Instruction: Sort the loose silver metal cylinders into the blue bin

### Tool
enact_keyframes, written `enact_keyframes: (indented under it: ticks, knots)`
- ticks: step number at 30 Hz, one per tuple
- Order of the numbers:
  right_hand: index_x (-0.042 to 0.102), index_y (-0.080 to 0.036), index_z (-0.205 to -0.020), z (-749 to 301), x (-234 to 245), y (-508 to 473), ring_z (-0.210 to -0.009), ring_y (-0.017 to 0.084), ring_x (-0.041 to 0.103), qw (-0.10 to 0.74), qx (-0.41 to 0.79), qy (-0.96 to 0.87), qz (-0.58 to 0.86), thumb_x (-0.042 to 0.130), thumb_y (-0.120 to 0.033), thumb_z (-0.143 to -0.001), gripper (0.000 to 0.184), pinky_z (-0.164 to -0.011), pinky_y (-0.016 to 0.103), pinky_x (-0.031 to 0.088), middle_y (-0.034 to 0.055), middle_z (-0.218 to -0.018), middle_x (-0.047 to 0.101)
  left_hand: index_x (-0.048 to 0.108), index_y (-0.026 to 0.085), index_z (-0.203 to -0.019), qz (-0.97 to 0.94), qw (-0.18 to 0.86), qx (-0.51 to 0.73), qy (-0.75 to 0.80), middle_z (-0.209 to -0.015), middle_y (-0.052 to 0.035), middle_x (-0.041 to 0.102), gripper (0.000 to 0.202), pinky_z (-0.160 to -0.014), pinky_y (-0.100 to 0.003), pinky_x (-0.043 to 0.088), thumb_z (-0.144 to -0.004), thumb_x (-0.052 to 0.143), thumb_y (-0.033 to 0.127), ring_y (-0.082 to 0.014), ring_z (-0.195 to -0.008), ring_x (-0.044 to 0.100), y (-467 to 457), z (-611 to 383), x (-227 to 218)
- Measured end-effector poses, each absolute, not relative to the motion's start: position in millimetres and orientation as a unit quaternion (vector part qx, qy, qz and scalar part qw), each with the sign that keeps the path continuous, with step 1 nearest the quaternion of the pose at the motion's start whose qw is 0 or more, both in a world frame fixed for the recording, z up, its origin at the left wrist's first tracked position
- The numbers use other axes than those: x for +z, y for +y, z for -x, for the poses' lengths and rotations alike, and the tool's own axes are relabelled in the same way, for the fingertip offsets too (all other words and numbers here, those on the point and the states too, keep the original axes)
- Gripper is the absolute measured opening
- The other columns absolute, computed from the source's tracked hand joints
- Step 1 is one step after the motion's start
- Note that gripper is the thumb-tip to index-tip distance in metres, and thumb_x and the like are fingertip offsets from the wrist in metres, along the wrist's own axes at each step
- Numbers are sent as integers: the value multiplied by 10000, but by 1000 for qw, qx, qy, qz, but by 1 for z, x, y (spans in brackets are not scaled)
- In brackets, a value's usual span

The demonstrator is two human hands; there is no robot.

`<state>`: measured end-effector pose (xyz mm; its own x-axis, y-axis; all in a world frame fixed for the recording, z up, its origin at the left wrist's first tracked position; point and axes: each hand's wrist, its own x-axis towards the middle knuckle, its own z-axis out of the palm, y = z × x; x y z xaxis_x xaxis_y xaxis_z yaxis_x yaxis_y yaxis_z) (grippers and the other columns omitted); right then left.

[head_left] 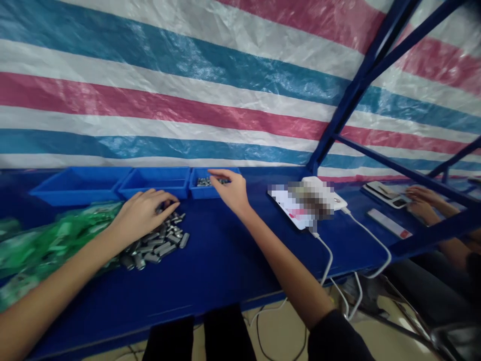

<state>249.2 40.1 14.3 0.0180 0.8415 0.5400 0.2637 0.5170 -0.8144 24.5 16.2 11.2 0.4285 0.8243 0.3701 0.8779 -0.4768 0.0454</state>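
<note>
My left hand (145, 213) is over a pile of short metal cylinders (163, 245) on the blue table. Its fingers are bent and its thumb tip comes close to the index fingertip; whatever lies between them is hidden. My right hand (233, 190) is at a small blue bin (203, 192) that contains small metal parts (204, 182). Here too thumb and index finger draw together at the tips, over the bin, and I cannot make out anything between them.
Two larger blue bins (84, 198) (154, 188) stand left of the small one. Green plastic bags (71, 230) lie at left. A phone (289, 213) and a white device (338, 200) trail cables at right. A blue metal frame (351, 93) separates another person's hands (424, 203).
</note>
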Motion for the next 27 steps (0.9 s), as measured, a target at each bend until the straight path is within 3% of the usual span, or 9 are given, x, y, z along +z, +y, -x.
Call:
enact_keyframes:
  ticks: [2,6,14,22,27]
  knots:
    - [700,-181,-876,-246,12,34,-758,137,646,532,243,-712,388,554,-201,-773,180,-674,230,506,23,-846,705,640,219,-884,814,67,-202,-541,-867,-25,679,334,-730,-284,383,-840,399,447,-191,-771,584,13,-27,14]
    - [697,-203,-898,-239,4,23,-723,118,619,420,230,-817,321,571,-185,-761,187,-678,238,476,9,-859,689,649,208,-873,762,28,-246,-598,-780,-23,685,362,-588,-241,380,-836,392,461,-166,-668,593,6,-30,21]
    - [656,-239,-1035,-226,-8,11,-924,166,558,294,138,-901,286,589,-166,-787,267,-805,303,425,31,-1023,671,654,198,-807,766,1,-271,-584,-762,-24,693,329,-573,-235,383,-834,409,417,-163,-647,602,2,-29,18]
    - [680,-224,-942,-217,-13,10,-850,161,559,290,100,-900,309,592,-208,-805,163,-756,270,414,24,-888,688,630,206,-813,779,-8,-280,-561,-771,-27,676,336,-621,-240,399,-860,372,417,-170,-703,609,6,-23,15]
    - [662,-214,-874,-218,-7,8,-820,144,558,337,107,-884,306,625,-181,-738,145,-757,243,424,5,-841,672,595,198,-797,786,-24,-323,-526,-761,-30,617,333,-653,-251,407,-870,361,424,-164,-711,575,3,-31,24]
